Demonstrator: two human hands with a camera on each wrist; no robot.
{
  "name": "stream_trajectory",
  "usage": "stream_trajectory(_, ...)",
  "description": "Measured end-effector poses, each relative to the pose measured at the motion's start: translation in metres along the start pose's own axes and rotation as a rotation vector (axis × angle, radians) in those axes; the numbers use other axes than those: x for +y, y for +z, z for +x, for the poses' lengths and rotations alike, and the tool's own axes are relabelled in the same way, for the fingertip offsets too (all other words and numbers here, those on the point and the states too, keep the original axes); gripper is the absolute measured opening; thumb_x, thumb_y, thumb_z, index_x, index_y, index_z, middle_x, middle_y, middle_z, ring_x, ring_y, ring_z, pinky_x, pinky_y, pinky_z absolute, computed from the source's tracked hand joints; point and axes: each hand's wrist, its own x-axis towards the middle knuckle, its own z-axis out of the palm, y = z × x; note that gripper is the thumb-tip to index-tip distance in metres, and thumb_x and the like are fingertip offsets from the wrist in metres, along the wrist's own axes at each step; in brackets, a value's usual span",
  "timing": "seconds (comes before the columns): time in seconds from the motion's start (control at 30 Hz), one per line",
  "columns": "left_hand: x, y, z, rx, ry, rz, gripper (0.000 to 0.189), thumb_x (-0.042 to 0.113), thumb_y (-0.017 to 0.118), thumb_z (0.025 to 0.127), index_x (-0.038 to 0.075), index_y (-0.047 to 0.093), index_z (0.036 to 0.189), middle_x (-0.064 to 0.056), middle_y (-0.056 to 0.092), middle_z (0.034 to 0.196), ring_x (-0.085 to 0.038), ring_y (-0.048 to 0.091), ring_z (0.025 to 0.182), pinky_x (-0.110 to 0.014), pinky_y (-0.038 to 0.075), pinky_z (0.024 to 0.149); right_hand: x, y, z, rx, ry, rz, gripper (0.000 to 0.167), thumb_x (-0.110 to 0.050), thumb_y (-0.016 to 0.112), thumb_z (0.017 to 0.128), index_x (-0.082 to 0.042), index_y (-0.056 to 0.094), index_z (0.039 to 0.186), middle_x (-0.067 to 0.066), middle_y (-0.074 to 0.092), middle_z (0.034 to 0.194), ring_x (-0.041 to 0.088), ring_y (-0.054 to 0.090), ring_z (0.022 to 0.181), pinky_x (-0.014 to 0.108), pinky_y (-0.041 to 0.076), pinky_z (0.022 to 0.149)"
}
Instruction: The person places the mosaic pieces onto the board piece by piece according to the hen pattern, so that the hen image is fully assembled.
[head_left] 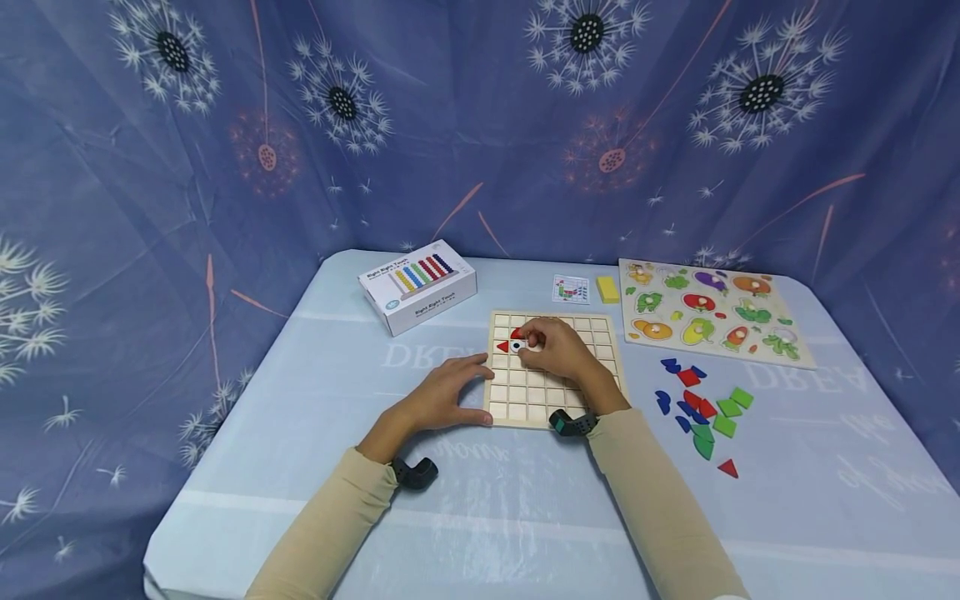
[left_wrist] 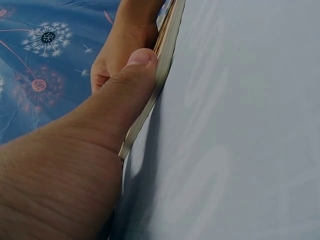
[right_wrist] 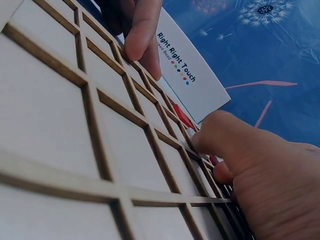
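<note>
A square wooden grid board (head_left: 536, 417) lies on the table between both hands. My left hand (head_left: 450, 392) rests at its left side, fingers spread; the thumb (left_wrist: 142, 57) touches the board's edge in the left wrist view. Over the upper left cells, my right hand (head_left: 558, 348) pinches at a white tile with a black dot (head_left: 517, 346), its fingertips partly covering it. A red triangle (head_left: 502, 347) sits left of that tile. Just above, a red curved piece (head_left: 516, 333) is partly hidden by the fingers.
Loose red, blue and green pieces (head_left: 726, 425) lie right of the board. Behind it are a picture card (head_left: 571, 289) and a yellow block (head_left: 607, 290). A vegetable puzzle board (head_left: 712, 312) stands back right, a white toy box (head_left: 418, 287) back left.
</note>
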Motion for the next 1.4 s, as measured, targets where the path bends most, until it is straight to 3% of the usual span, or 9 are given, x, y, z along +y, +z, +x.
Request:
stream_trajectory(0.13, 0.000, 0.000, 0.000, -0.004, -0.002, 0.002, 0.070, 0.050, 0.081, 0.083, 0.015, 0.055, 0.139, -0.010, 0.034, 0.161, -0.033, 0.031, 0.146, -0.053, 0.024, 0.117, 0.002, 0.001, 0.000, 0.007, -0.011, 0.007, 0.029, -0.014, 0.075, 0.086, -0.008, 0.071, 0.114, 0.000, 0.059, 0.085, 0.018, 0.051, 0.078, 0.035, 0.044, 0.074)
stream_trajectory(0.53, -0.003, 0.002, 0.002, 0.004, 0.008, 0.006, 0.071, 0.050, 0.081, 0.083, 0.016, 0.055, 0.139, -0.010, 0.034, 0.161, -0.032, 0.031, 0.146, -0.053, 0.025, 0.117, 0.004, 0.000, 0.001, 0.019, -0.023, 0.036, 0.025, -0.013, 0.075, 0.087, -0.007, 0.072, 0.111, -0.001, 0.059, 0.084, 0.018, 0.052, 0.078, 0.035, 0.045, 0.073)
stream_trajectory(0.77, -0.002, 0.001, 0.002, 0.018, 0.031, 0.008, 0.070, 0.047, 0.083, 0.083, 0.014, 0.056, 0.139, -0.012, 0.035, 0.160, -0.034, 0.033, 0.145, -0.054, 0.026, 0.116, 0.006, -0.005, -0.001, -0.012, -0.025, 0.116, 0.027, -0.011, 0.074, 0.089, -0.006, 0.071, 0.116, 0.001, 0.061, 0.088, 0.019, 0.054, 0.076, 0.034, 0.047, 0.070)
stream_trajectory(0.87, -0.002, 0.002, 0.001, 0.022, 0.038, 0.015, 0.070, 0.047, 0.083, 0.083, 0.013, 0.056, 0.138, -0.012, 0.036, 0.160, -0.034, 0.033, 0.144, -0.054, 0.027, 0.115, 0.006, -0.013, -0.006, -0.030, -0.037, 0.157, 0.025, -0.009, 0.071, 0.093, -0.005, 0.069, 0.117, 0.002, 0.063, 0.091, 0.019, 0.057, 0.080, 0.033, 0.049, 0.074)
stream_trajectory(1.07, -0.001, 0.002, 0.001, 0.016, 0.025, 0.010, 0.071, 0.047, 0.083, 0.082, 0.013, 0.056, 0.138, -0.012, 0.035, 0.160, -0.034, 0.032, 0.145, -0.053, 0.026, 0.116, 0.013, -0.046, -0.030, -0.048, -0.085, 0.151, 0.024, -0.006, 0.068, 0.097, 0.001, 0.067, 0.120, 0.004, 0.065, 0.097, 0.020, 0.063, 0.090, 0.038, 0.053, 0.084)
stream_trajectory(1.3, -0.002, 0.002, 0.001, 0.019, 0.024, 0.003, 0.070, 0.047, 0.083, 0.082, 0.013, 0.056, 0.137, -0.011, 0.034, 0.161, -0.032, 0.031, 0.146, -0.052, 0.025, 0.117, 0.031, -0.101, -0.075, -0.010, -0.113, -0.035, 0.026, 0.001, 0.071, 0.092, 0.004, 0.068, 0.118, 0.014, 0.068, 0.106, 0.027, 0.064, 0.096, 0.052, 0.053, 0.085)
stream_trajectory(1.4, -0.001, 0.003, 0.002, 0.015, 0.032, -0.004, 0.071, 0.047, 0.083, 0.082, 0.013, 0.056, 0.138, -0.012, 0.034, 0.161, -0.032, 0.030, 0.146, -0.053, 0.025, 0.117, 0.041, -0.125, -0.101, 0.023, -0.064, -0.137, 0.027, 0.001, 0.073, 0.091, 0.003, 0.068, 0.118, 0.017, 0.068, 0.108, 0.031, 0.065, 0.098, 0.056, 0.051, 0.086)
